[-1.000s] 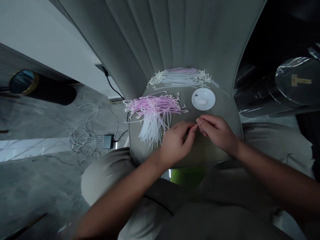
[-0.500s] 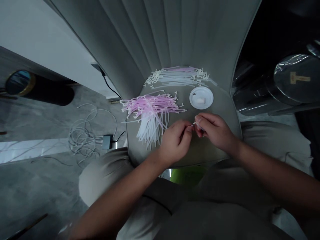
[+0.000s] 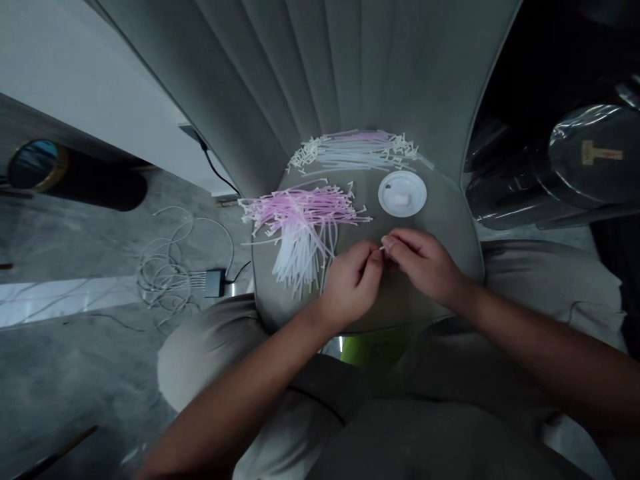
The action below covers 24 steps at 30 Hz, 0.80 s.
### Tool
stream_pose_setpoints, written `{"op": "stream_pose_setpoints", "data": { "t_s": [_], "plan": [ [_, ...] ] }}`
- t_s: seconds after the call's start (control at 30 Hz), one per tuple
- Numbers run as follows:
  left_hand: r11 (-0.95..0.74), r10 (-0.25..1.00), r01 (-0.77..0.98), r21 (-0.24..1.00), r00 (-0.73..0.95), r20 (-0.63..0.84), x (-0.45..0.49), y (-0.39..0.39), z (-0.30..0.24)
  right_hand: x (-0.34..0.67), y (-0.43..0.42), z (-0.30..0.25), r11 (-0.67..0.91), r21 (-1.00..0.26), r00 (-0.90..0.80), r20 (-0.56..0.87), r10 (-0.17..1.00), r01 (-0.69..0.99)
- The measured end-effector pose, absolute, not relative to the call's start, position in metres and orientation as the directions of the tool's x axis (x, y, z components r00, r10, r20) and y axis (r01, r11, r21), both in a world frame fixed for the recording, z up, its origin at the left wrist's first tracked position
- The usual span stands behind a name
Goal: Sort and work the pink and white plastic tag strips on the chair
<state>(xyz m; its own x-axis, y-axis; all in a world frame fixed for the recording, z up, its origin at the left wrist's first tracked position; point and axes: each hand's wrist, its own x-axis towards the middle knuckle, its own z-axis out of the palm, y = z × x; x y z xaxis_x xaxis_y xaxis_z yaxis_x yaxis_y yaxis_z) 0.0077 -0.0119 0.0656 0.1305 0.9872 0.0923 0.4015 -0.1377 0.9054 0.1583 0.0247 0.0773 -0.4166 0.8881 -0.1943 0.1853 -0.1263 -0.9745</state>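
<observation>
On a gray chair seat (image 3: 443,220) at center, a pile of pink and white plastic ties (image 3: 300,223) lies left of a round white dish (image 3: 402,193). Below them, the right hand (image 3: 423,263) pinches a thin white plastic piece (image 3: 383,247) between its fingertips, just beside the curled left hand (image 3: 350,287), whose grip is hidden.

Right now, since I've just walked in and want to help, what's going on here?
A seated person holds a small white plastic strip between the left hand and right hand, just above a grey upholstered seat. A pink-and-white pile of T-ended plastic strips lies to the left; a paler bundle lies further off, near a round white dish.
</observation>
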Motion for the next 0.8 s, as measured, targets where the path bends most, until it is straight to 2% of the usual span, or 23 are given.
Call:
{"op": "stream_pose_setpoints", "data": {
  "t_s": [0.2, 0.3, 0.57, 0.7, 0.8],
  "plan": [
    [-0.153, 0.986, 0.445, 0.882, 0.122, 0.11, 0.0084, -0.0119, 0.0633, 0.1586, 0.0244, 0.0779, -0.035, -0.961, -0.405, -0.149, 0.902, 0.275],
    [-0.171, 0.984, 0.471, 0.866, 0.127, 0.125, 0.0089, -0.0119, 0.063, 0.1586, 0.0246, 0.0773, -0.032, -0.963, -0.428, -0.148, 0.891, 0.266],
    [-0.203, 0.967, 0.395, 0.896, 0.226, 0.12, 0.0068, -0.011, 0.064, 0.1615, 0.0306, 0.0797, -0.223, -0.968, -0.477, -0.249, 0.843, 0.112],
    [-0.214, 0.974, 0.457, 0.863, 0.165, 0.154, 0.0052, -0.0082, 0.0631, 0.1623, 0.0323, 0.0825, -0.29, -0.954, -0.478, -0.289, 0.829, 0.073],
    [-0.231, 0.972, 0.497, 0.836, 0.151, 0.179, 0.0038, -0.0052, 0.0649, 0.1617, 0.0325, 0.0825, -0.359, -0.933, -0.408, -0.336, 0.849, 0.021]
  ]
}}
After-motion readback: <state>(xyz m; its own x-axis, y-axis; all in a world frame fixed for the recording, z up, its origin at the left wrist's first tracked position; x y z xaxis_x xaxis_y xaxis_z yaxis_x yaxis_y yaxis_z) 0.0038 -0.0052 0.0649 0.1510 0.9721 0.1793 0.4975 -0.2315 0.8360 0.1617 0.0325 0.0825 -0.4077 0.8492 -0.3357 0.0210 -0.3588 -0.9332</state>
